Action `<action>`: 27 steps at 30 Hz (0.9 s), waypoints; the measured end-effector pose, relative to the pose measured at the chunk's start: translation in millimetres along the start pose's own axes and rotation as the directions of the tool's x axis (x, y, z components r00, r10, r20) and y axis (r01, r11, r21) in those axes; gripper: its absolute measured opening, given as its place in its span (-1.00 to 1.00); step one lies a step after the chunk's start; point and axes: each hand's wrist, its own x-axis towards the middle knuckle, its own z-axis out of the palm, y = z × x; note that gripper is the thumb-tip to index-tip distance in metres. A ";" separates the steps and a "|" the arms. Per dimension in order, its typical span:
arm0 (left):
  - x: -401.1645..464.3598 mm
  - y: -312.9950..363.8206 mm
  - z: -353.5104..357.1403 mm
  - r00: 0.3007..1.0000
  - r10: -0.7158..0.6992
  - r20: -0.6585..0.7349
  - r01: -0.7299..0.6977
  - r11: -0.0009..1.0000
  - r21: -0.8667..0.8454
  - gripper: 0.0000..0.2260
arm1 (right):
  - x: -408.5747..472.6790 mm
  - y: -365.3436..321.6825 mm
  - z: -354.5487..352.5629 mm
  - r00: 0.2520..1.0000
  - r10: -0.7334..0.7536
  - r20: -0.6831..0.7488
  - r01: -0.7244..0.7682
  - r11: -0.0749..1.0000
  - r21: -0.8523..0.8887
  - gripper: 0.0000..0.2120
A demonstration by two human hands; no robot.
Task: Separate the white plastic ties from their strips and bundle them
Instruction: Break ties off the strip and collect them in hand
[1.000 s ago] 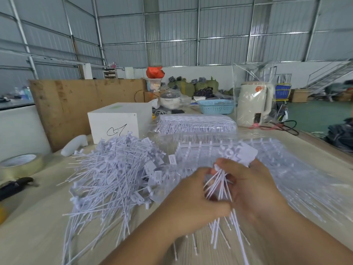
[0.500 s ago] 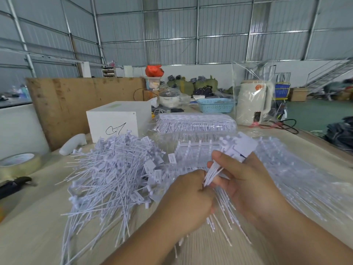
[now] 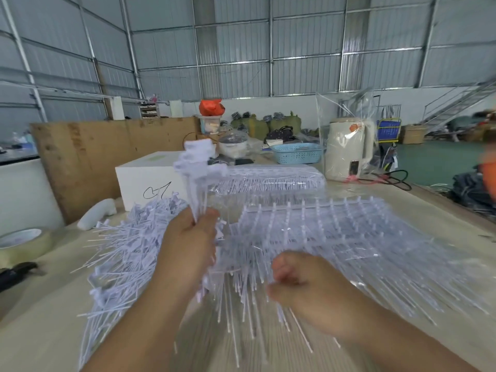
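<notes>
Since the earlier frames the left hand (image 3: 192, 244) has lifted up and left with a small bunch of ties (image 3: 200, 173), and the two hands, which were together on that bunch, are now apart. Right hand (image 3: 303, 288) sits low and near the camera, fingers curled in over the tails of the ties still on their strips; image is blurred there, so can't tell if it's pinching anything. Left hand grips the bunch of ties by the stems, roughly upright, tag heads fanned out above the fingers, motion-blurred. Under and behind the right hand, the strips of ties (image 3: 335, 232) lie spread across the table (image 3: 35, 331), still in clear plastic wrap, tails pointing toward the camera. Left of the left hand, the loose pile of separated ties (image 3: 126, 253) lies in a messy heap on the table, not yet bundled. Far left edge: a tape roll (image 3: 22, 244) and, nearer, a dark tool (image 3: 16, 272), type unclear. Behind the pile, a white curved object (image 3: 98, 212) and a white box (image 3: 149, 181) with a black scribble on its front. Right of the box, another wrapped pack of strips (image 3: 271, 179). Further back: a cream appliance (image 3: 349, 149) inside a clear bag, a blue basket (image 3: 296, 153), and a plywood board (image 3: 107, 151) standing along the table's far left side.
</notes>
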 end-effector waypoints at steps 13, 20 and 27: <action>53.1 -30.7 -49.8 0.962 0.035 -0.272 0.082 0.909 0.408 -0.80 | -0.3 7.3 5.2 0.990 -0.106 0.096 0.139 0.875 -0.464 -0.83; 41.2 -36.3 -46.2 0.989 -0.047 -0.139 0.141 0.563 0.815 -0.55 | -1.4 6.2 5.2 0.990 -0.100 0.103 0.138 0.865 -0.483 -0.73; 23.0 -28.4 -23.5 0.974 0.228 -0.008 -0.081 0.374 0.924 -0.52 | -0.9 5.7 11.3 0.988 -0.121 0.096 0.153 0.855 -0.496 -0.56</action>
